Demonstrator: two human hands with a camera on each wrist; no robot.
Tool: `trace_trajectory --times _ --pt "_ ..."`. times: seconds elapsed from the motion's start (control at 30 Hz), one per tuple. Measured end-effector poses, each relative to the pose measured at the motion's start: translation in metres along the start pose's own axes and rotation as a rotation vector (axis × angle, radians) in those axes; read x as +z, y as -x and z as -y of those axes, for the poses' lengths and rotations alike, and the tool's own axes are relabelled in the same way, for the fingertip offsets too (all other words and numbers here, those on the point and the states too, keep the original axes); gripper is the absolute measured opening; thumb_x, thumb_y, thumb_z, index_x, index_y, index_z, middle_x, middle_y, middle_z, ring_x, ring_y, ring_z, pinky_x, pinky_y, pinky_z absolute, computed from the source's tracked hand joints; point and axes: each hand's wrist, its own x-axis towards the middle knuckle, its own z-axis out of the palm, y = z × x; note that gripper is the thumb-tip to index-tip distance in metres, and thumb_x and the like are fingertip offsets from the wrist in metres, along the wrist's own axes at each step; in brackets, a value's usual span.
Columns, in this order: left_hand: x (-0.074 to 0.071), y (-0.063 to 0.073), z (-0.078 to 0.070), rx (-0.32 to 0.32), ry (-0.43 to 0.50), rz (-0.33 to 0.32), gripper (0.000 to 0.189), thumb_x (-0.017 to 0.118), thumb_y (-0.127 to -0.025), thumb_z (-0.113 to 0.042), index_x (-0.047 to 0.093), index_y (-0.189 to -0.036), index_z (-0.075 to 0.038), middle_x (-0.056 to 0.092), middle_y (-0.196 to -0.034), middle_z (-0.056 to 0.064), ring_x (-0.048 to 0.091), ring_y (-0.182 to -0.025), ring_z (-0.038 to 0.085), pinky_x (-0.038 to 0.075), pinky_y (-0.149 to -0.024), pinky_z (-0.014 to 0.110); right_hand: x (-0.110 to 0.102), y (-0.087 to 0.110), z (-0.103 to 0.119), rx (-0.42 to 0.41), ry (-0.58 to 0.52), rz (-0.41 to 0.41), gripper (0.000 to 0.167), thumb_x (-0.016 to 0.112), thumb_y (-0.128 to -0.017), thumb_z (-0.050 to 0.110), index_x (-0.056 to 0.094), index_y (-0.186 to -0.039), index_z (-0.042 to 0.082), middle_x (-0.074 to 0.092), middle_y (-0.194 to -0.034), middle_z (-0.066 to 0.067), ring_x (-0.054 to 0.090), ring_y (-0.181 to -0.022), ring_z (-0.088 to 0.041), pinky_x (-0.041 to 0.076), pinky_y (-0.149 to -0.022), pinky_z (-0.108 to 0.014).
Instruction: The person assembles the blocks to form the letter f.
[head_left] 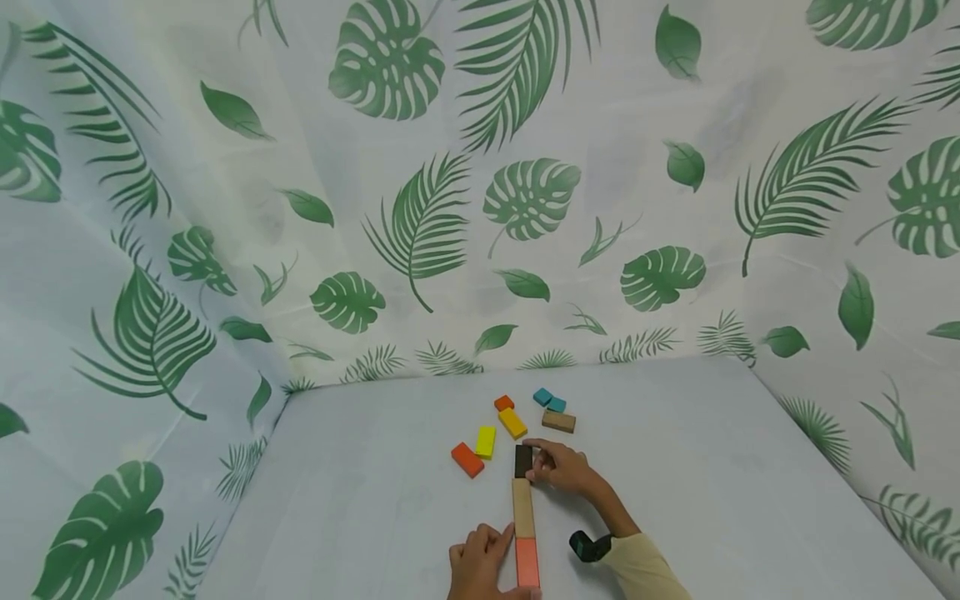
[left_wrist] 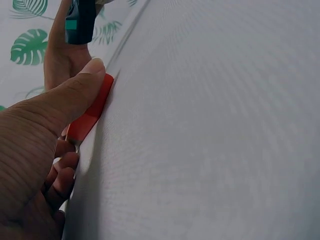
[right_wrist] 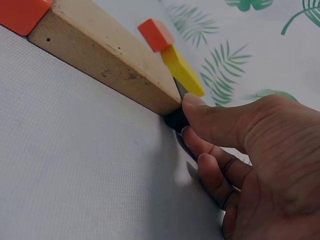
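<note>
Three blocks lie end to end in a row on the white surface: a coral-red block point(head_left: 527, 562) nearest, a natural wood block point(head_left: 522, 508) in the middle and a black block point(head_left: 522, 461) farthest. My left hand point(head_left: 478, 560) holds the red block, thumb at its near end and index fingertip along the row's left side. In the left wrist view, that thumb lies against the red block point(left_wrist: 90, 114). My right hand point(head_left: 562, 468) pinches the black block, index finger at its far end and thumb at its right side. The black block point(right_wrist: 176, 120) is partly hidden in the right wrist view.
Left of the row's far end lie an orange-red block point(head_left: 467, 460) and a yellow block point(head_left: 486, 442). Farther back are an amber block point(head_left: 513, 423), a small orange block point(head_left: 504, 403), two blue blocks point(head_left: 543, 397) and another wooden block point(head_left: 558, 421). Leaf-patterned cloth point(head_left: 480, 325) walls surround the surface.
</note>
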Motion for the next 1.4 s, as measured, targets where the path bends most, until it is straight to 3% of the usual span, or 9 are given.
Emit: trace_trajectory --times 0.37,0.6,0.73,0.8,0.93,1.17,1.4 --pt "0.0 -0.004 0.002 -0.006 0.008 -0.009 0.098 0.074 -0.065 -0.073 0.057 -0.137 -0.01 0.036 -0.084 -0.007 0.032 -0.074 0.009 0.02 -0.072 0.04 0.001 -0.004 0.006 0.067 0.035 -0.061 0.046 0.072 -0.087 0.02 0.06 -0.131 0.009 0.059 -0.077 0.004 0.047 -0.07 -0.008 0.024 -0.067 -0.036" --pt "-0.001 -0.004 0.001 -0.001 0.008 -0.012 0.097 0.075 -0.064 -0.072 0.057 -0.137 -0.011 0.036 -0.084 -0.007 0.032 -0.074 0.008 0.02 -0.072 0.039 0.003 -0.001 0.005 -0.033 0.002 -0.111 0.042 0.068 -0.09 0.027 0.061 -0.127 0.009 0.058 -0.075 0.005 0.048 -0.068 -0.008 0.023 -0.064 -0.035" --pt "0.0 -0.004 0.002 0.006 -0.005 -0.005 0.096 0.075 -0.065 -0.071 0.056 -0.138 -0.012 0.036 -0.085 -0.007 0.032 -0.075 0.008 0.021 -0.072 0.039 0.006 -0.001 0.005 -0.016 0.009 -0.123 0.043 0.069 -0.089 0.029 0.062 -0.126 0.009 0.058 -0.075 0.006 0.047 -0.067 -0.008 0.024 -0.064 -0.035" --pt "0.001 -0.003 0.002 0.016 -0.014 -0.003 0.095 0.075 -0.066 -0.071 0.056 -0.139 -0.013 0.036 -0.085 -0.007 0.032 -0.075 0.008 0.02 -0.073 0.039 0.008 -0.003 0.005 0.045 0.01 -0.112 0.043 0.071 -0.087 0.026 0.062 -0.127 0.01 0.058 -0.075 0.004 0.048 -0.068 -0.009 0.025 -0.065 -0.035" --pt "0.001 -0.002 0.002 0.028 -0.029 -0.016 0.094 0.074 -0.066 -0.071 0.056 -0.139 -0.014 0.035 -0.085 -0.008 0.031 -0.074 0.007 0.02 -0.072 0.038 0.01 -0.004 0.007 0.089 0.03 -0.097 0.043 0.071 -0.087 0.02 0.062 -0.128 0.009 0.058 -0.077 0.003 0.047 -0.068 -0.009 0.03 -0.066 -0.033" --pt "0.001 -0.002 0.002 0.019 -0.017 -0.03 0.096 0.073 -0.065 -0.073 0.058 -0.137 -0.012 0.036 -0.082 -0.008 0.03 -0.072 0.007 0.019 -0.07 0.038 0.008 -0.004 0.01 0.014 0.043 -0.048 0.044 0.068 -0.09 0.018 0.059 -0.131 0.007 0.057 -0.08 0.001 0.047 -0.071 -0.011 0.037 -0.064 -0.026" --pt "0.0 -0.002 0.002 0.011 -0.029 -0.005 0.095 0.073 -0.066 -0.073 0.057 -0.138 -0.011 0.035 -0.084 -0.008 0.031 -0.073 0.008 0.02 -0.071 0.038 0.007 -0.005 0.011 0.014 0.043 -0.005 0.046 0.068 -0.091 0.02 0.058 -0.134 0.006 0.057 -0.082 -0.001 0.047 -0.074 -0.013 0.038 -0.065 -0.027"
